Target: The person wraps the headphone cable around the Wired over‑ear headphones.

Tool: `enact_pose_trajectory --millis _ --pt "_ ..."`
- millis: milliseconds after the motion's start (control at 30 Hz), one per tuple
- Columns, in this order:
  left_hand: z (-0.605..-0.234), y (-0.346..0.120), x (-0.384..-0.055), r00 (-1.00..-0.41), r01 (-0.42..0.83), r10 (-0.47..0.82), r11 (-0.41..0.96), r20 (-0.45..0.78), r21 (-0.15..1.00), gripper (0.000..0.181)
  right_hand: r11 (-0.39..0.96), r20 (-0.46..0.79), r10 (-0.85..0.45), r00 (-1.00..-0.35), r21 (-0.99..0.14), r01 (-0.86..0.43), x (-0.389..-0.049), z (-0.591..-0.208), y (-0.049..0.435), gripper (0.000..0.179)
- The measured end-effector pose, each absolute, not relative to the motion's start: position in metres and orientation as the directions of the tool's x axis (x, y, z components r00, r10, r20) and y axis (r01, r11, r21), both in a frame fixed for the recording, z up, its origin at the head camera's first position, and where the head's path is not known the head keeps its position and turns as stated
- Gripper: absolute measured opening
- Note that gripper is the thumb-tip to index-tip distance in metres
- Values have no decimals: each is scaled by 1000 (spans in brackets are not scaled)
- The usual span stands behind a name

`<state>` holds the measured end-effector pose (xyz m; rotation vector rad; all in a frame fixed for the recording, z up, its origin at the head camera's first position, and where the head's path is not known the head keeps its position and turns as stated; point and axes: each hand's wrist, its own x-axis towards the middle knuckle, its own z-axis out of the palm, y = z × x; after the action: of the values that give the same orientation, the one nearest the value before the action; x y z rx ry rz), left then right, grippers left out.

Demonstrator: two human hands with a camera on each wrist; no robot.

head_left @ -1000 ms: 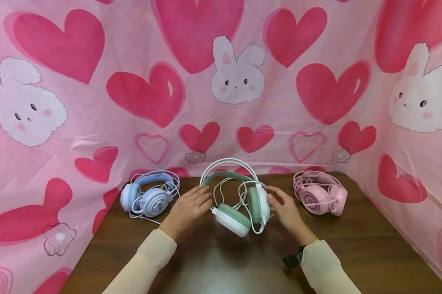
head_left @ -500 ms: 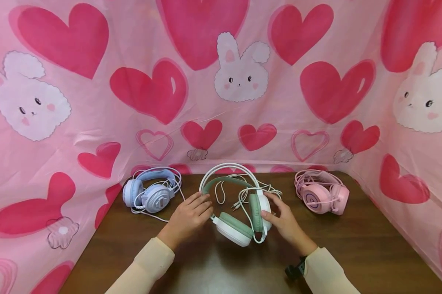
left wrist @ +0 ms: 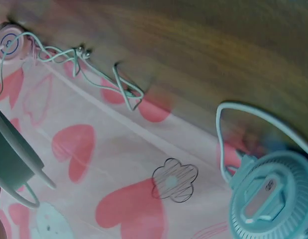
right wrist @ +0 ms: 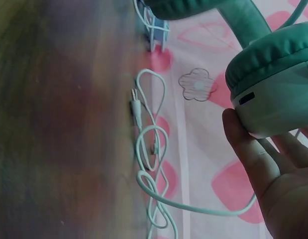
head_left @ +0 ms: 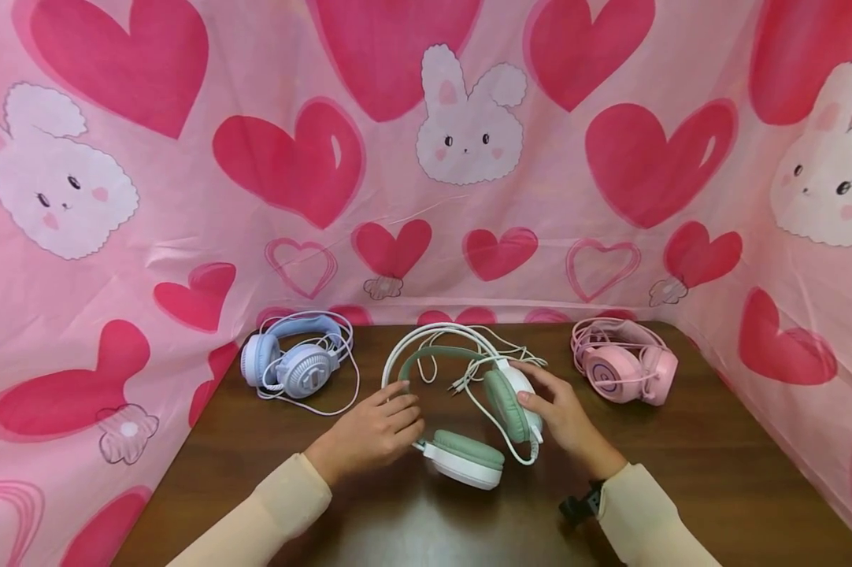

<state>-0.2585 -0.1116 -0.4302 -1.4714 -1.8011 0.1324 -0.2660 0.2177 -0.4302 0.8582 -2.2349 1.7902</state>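
White headphones with green padding (head_left: 507, 405) are held tilted above the table between both hands. My left hand (head_left: 372, 433) grips the left side of the headband, its fingers curled over it. On the other side, my right hand (head_left: 568, 413) holds the right ear cup between thumb and fingers. The right wrist view shows that cup's green cushion (right wrist: 273, 55) above the fingers of the right hand (right wrist: 273, 174). The left ear cup (head_left: 464, 468) hangs lower, apart from the right one. Behind them a loosely looped white cable (right wrist: 154, 134) with a plug lies on the table.
Light-blue headphones (head_left: 301, 366) lie at the back left of the brown table (head_left: 426, 528), their cable trailing forward. Pink headphones (head_left: 620, 366) lie at the back right. A pink heart-and-rabbit cloth (head_left: 461, 205) walls off the back and sides.
The white headphones have come lower, and their ear cups are farther apart, the right one swung outward with my right hand. Their cable, bunched near the right cup before, now lies spread behind.
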Motion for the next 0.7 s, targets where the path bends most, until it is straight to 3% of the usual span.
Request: enact_pose_trajectory --millis 100,233,400,533,700 --pt "-428 -114 -257 -32 799 892 294 451 -525 17 143 460 -354 -814 -834 -533 -266 -427 221 45" --pt "-422 -116 -256 -48 800 933 250 357 -546 24 151 449 -396 -801 -829 -539 -267 -423 227 45" --pt "-416 -112 -252 -26 770 966 183 256 -611 20 128 432 -450 -782 -835 -535 -269 -417 234 42" --pt "-415 -107 -247 0 740 975 149 221 -656 26 114 424 -485 -765 -836 -536 -271 -412 237 41" --pt "-416 -104 -239 -8 750 976 149 216 -645 28 139 427 -521 -739 -812 -567 -273 -407 240 42"
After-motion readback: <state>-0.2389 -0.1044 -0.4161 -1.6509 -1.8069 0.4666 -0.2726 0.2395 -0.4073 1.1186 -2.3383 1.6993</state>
